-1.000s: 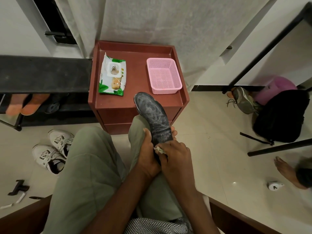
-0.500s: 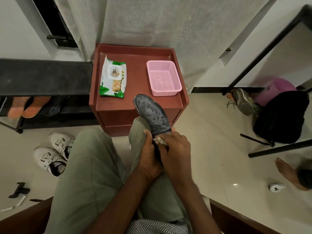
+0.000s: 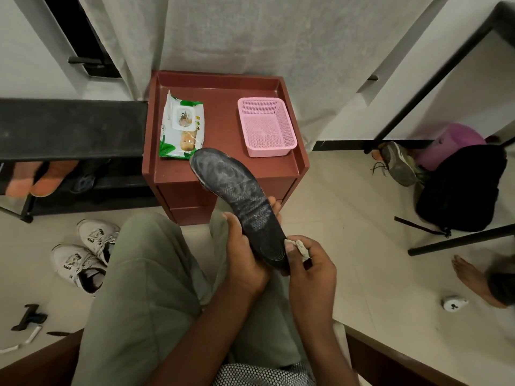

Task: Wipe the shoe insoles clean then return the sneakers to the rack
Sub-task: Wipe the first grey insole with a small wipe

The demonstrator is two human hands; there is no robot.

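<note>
A dark grey insole (image 3: 237,196) slants up over my lap, its toe end reaching above the cabinet edge. My left hand (image 3: 245,254) grips its heel half from underneath, thumb on the left edge. My right hand (image 3: 309,268) pinches a small crumpled wipe (image 3: 302,247) against the insole's heel at the right edge. Two white sneakers (image 3: 83,252) lie on the floor at the left, below the black shoe rack (image 3: 69,129).
A red-brown cabinet (image 3: 223,87) stands ahead, carrying a green wet-wipe pack (image 3: 181,129) and a pink mesh basket (image 3: 264,126). Orange slippers (image 3: 39,179) sit in the rack. A black bag (image 3: 459,188), a worn shoe (image 3: 398,162) and another person's foot (image 3: 473,277) are at the right.
The insole has tilted so its toe points further left. My right hand slid with the wipe from the insole's middle down to the heel's right edge.
</note>
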